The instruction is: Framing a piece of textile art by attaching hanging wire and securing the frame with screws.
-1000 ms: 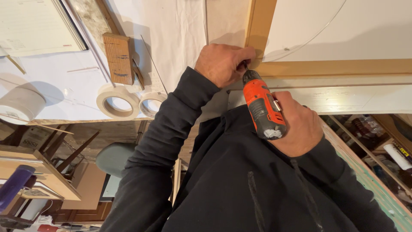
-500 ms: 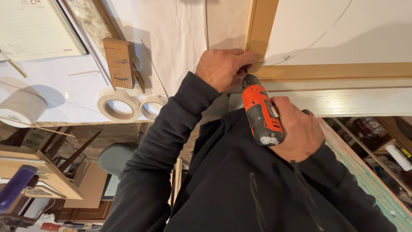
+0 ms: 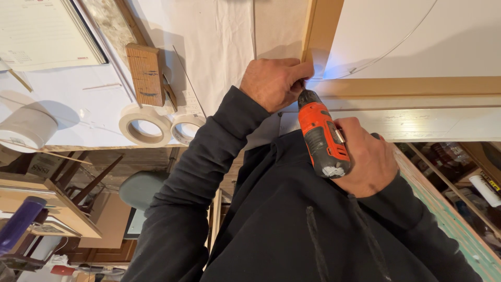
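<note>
My right hand grips an orange and grey cordless drill. Its nose points up at the corner of a light wooden frame, where an upright strip meets a horizontal one. My left hand is closed around that corner joint, fingers touching the drill's tip; the bit itself is hidden behind them. A white panel with a thin curved pencil line fills the frame. Both arms wear dark sleeves.
Two rolls of tape lie on the white worktop to the left, beside a wooden block and a white roll. A paper pad sits at top left. Shelves and furniture show below the worktop edge.
The drill and my right hand have shifted slightly left and up toward the frame corner. My left hand stays on the joint.
</note>
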